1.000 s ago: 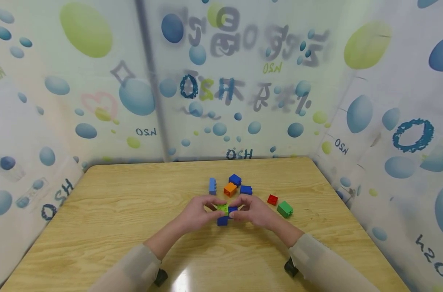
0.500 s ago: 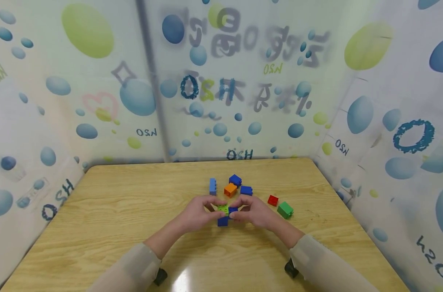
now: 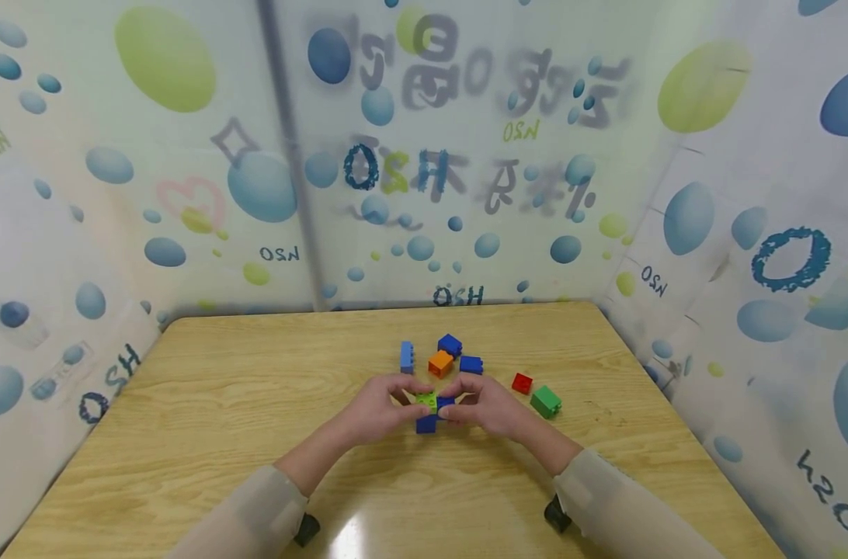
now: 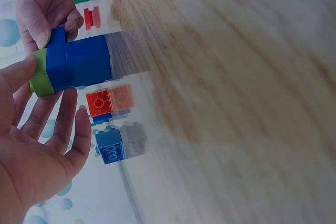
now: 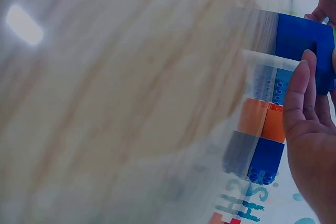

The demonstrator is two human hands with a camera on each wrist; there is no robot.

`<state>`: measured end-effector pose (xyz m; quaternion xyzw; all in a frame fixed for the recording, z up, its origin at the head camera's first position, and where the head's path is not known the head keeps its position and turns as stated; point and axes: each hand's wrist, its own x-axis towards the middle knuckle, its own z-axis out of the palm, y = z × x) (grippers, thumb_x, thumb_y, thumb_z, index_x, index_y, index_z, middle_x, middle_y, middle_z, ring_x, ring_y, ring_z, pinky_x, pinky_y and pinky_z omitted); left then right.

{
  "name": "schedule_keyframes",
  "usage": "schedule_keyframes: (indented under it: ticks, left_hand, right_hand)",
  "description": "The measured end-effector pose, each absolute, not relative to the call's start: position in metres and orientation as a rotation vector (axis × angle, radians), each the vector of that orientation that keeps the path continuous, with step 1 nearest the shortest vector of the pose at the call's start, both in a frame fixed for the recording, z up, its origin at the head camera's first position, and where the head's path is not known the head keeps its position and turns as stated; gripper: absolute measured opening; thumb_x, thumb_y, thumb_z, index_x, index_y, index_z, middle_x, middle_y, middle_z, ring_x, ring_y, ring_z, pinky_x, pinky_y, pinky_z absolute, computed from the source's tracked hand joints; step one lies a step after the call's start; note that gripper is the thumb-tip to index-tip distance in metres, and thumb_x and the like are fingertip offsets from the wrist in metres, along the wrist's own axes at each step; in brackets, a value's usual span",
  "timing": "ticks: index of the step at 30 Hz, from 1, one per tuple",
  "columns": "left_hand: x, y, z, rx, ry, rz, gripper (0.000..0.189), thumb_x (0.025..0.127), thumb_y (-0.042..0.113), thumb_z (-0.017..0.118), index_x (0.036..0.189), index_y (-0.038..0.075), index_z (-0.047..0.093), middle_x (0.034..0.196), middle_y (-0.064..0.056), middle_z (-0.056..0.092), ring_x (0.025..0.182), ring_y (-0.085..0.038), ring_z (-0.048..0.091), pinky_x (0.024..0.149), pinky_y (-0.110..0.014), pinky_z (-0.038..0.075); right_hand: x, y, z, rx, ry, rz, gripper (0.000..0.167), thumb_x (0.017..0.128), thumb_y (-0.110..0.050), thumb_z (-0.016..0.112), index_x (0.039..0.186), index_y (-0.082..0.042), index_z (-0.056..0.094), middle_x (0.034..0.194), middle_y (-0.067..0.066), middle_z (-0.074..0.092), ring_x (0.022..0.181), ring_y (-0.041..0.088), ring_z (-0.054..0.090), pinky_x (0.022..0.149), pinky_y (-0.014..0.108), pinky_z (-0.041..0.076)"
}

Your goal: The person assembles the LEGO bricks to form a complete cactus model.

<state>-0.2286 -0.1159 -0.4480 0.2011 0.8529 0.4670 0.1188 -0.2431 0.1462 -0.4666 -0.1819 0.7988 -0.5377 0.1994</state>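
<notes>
Screened tabletop booth [image 3: 508,283]; what kind of premises surrounds it cannot be told. A wood-grain surface [image 3: 221,388] extends beneath the left hand [image 3: 378,410] and the right hand [image 3: 490,407]. Beyond them rises a pale back sheet [image 3: 466,225] printed with blue and green ovals [image 3: 262,186] (its "H2O" lettering [image 3: 394,172] reads reversed); a matching left sheet [image 3: 46,252] and right sheet [image 3: 717,326] flank the hands, enclosing the surface on three sides.

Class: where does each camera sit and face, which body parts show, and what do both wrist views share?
Head: on the head, facing forward and down at the table; left hand, right hand, sleeves show.
Left wrist: worn there, facing the lime-green block; both hands.
Right wrist: worn there, facing the blue block; right hand, part of left hand.
Shared by both wrist views: orange block.
</notes>
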Motion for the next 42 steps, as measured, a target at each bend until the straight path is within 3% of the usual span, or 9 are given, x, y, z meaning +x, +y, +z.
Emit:
schedule_keyframes:
  ticks: [19,30,42]
  left_hand:
    - [-0.231,-0.117,-0.443,0.614,2.474,1.324,0.027,0.101,0.029,0.082,0.127,0.023,0.080,0.128,0.003,0.077,0.106,-0.019,0.070,0.083,-0.034,0.063]
    - [-0.240,-0.124,-0.442,0.784,2.459,1.248,0.038,0.103,0.033,0.079,0.138,0.017,0.074,0.134,0.001,0.075,0.115,-0.020,0.070,0.090,-0.037,0.064]
    - [-0.255,-0.150,-0.446,0.590,2.630,1.288,0.035,0.111,0.038,0.066,0.134,0.014,0.077,0.131,0.001,0.077,0.118,-0.022,0.069,0.099,-0.043,0.061]
  right_hand:
    - [-0.244,0.147,-0.468,-0.511,2.234,-1.510,0.024,0.102,-0.025,0.080,0.121,-0.011,0.072,0.121,0.008,0.073,0.098,0.023,0.080,0.089,0.038,0.068]
    - [-0.243,0.146,-0.467,-0.523,2.250,-1.503,0.025,0.102,-0.024,0.081,0.121,-0.011,0.072,0.120,0.007,0.072,0.100,0.023,0.079,0.090,0.038,0.067]
    - [-0.244,0.146,-0.467,-0.479,2.243,-1.493,0.030,0.101,-0.024,0.082,0.124,-0.008,0.071,0.122,0.008,0.071,0.100,0.021,0.076,0.090,0.035,0.067]
